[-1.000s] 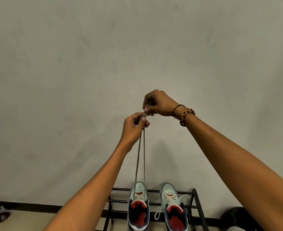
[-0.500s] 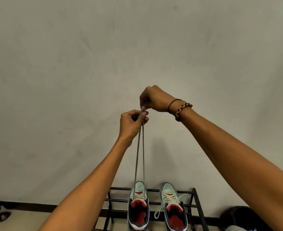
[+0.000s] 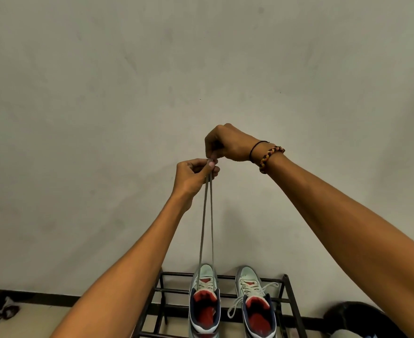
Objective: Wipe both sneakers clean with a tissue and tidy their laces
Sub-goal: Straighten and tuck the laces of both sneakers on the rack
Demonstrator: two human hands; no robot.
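Left hand and right hand pinch both laces of the left sneaker taut overhead, likely evening their ends before tying.

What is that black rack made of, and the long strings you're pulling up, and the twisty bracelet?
Rack: looks like metal with a dark painted finish; thin straight bars, faint sheen.
Laces: likely woven fabric cord, matte grey; pulled taut from the left sneaker by both hands.
Bracelet: probably braided thread or cord, as twisted brown, yellow and dark strands show.
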